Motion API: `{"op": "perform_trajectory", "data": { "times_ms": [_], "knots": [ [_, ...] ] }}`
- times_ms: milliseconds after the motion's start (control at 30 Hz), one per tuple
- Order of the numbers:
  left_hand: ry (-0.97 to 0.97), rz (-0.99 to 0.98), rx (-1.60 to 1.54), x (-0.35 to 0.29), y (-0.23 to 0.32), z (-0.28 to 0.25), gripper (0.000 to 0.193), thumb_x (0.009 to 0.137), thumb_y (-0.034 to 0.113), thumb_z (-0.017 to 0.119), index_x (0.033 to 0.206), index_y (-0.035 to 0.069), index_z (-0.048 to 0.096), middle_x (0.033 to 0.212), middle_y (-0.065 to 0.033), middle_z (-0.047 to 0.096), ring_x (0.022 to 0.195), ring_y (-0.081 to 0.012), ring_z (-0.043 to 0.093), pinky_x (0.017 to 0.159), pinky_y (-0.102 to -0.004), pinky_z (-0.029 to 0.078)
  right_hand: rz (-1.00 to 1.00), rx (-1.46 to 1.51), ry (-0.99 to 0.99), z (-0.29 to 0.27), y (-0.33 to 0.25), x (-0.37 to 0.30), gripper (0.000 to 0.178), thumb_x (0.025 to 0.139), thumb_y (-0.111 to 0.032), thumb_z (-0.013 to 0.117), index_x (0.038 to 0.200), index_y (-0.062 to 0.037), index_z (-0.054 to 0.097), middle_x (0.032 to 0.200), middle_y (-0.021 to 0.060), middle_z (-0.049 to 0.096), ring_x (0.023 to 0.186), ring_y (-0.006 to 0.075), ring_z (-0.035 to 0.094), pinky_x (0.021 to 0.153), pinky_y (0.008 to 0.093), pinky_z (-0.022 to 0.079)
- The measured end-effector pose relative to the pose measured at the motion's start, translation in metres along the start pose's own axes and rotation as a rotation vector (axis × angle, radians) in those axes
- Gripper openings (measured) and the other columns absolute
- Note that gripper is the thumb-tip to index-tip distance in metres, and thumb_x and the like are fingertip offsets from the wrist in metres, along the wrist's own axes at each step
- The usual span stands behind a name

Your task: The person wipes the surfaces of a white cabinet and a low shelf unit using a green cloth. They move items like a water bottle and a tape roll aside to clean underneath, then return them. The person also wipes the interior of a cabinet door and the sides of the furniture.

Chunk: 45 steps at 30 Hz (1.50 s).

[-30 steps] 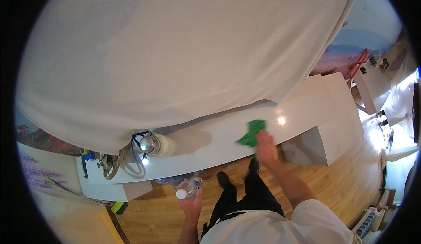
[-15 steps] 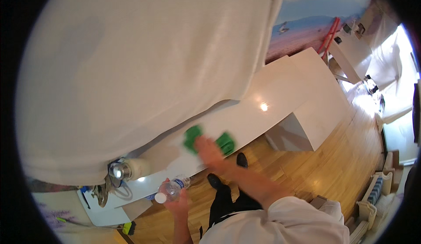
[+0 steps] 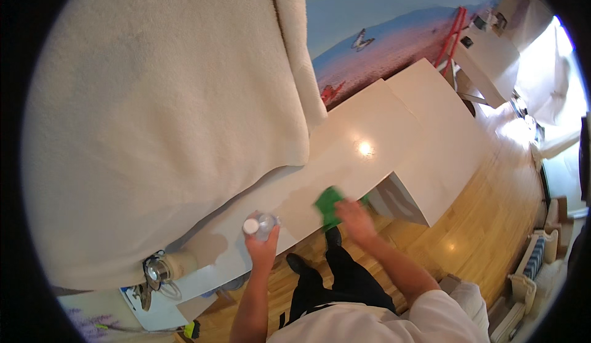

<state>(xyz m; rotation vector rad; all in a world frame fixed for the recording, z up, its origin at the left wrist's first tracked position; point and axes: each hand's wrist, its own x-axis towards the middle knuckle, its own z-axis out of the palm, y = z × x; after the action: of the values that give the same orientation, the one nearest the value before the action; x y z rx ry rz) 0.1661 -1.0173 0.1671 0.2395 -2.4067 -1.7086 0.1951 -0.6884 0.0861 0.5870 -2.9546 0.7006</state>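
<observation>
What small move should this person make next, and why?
Perhaps slide the green cloth inward over the white table with the right hand: the cloth is at that hand, near the front edge, and the left hand holds the bottle apart from it.

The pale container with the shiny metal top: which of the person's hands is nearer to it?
Left. The left hand, holding a clear bottle, is right of the container; the right hand, at the green cloth, is farther right.

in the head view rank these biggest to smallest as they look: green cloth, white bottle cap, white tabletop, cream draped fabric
1. Cream draped fabric, though nearness may enlarge it
2. White tabletop
3. Green cloth, partly hidden
4. White bottle cap
</observation>
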Motion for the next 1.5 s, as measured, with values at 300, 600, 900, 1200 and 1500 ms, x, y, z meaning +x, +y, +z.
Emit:
{"op": "perform_trajectory", "data": {
  "times_ms": [300,600,900,1200,1500],
  "knots": [
    [0.107,0.074,0.125,0.080,-0.010,0.059,0.065,0.084,0.025,0.090,0.137,0.001,0.061,0.122,-0.0184,0.073,0.111,-0.0336,0.071,0.101,-0.0437,0.056,0.837,0.422,0.265,-0.068,0.185,-0.151,0.041,0.106,-0.014,0.053,0.143,0.0042,0.057,0.132,0.0231,0.064,0.120,0.0378,0.062,0.104,0.0460,0.049],
    [0.083,0.051,0.131,0.077,0.004,0.048,0.105,0.086,0.026,0.087,0.166,0.002,0.025,0.165,-0.0260,0.041,0.150,-0.0411,0.045,0.123,-0.0445,0.039,0.791,0.169,0.203,-0.021,0.153,-0.214,0.042,0.106,-0.011,0.052,0.145,0.0021,0.053,0.131,0.0233,0.062,0.119,0.0394,0.061,0.104,0.0472,0.048],
    [0.772,-0.495,-0.002,-0.053,-0.122,-0.119,0.107,0.081,0.017,0.093,0.162,-0.004,0.026,0.161,-0.0191,0.040,0.147,-0.0334,0.042,0.122,-0.0442,0.038,1.035,0.488,0.061,-0.033,0.091,-0.193,0.040,0.106,-0.006,0.053,0.145,0.0047,0.053,0.130,0.0216,0.064,0.115,0.0352,0.066,0.099,0.0451,0.053],
    [0.556,-0.175,0.011,-0.056,-0.153,-0.335,0.112,0.075,0.017,0.097,0.161,0.000,0.028,0.158,-0.0179,0.045,0.145,-0.0315,0.046,0.118,-0.0440,0.042,1.225,0.458,-0.091,0.007,-0.031,-0.246,0.026,0.094,-0.007,0.060,0.116,0.0059,0.065,0.095,0.0112,0.066,0.087,0.0200,0.062,0.076,0.0409,0.051],
    [0.454,-0.055,0.174,-0.033,-0.154,-0.365,0.075,0.071,0.035,0.097,0.129,0.002,0.063,0.123,-0.0171,0.073,0.118,-0.0366,0.069,0.099,-0.0472,0.055,1.225,0.412,-0.230,0.024,-0.144,-0.233,0.025,0.095,-0.008,0.061,0.116,0.0054,0.065,0.097,0.0098,0.066,0.088,0.0184,0.060,0.077,0.0391,0.050]
  ]
}}
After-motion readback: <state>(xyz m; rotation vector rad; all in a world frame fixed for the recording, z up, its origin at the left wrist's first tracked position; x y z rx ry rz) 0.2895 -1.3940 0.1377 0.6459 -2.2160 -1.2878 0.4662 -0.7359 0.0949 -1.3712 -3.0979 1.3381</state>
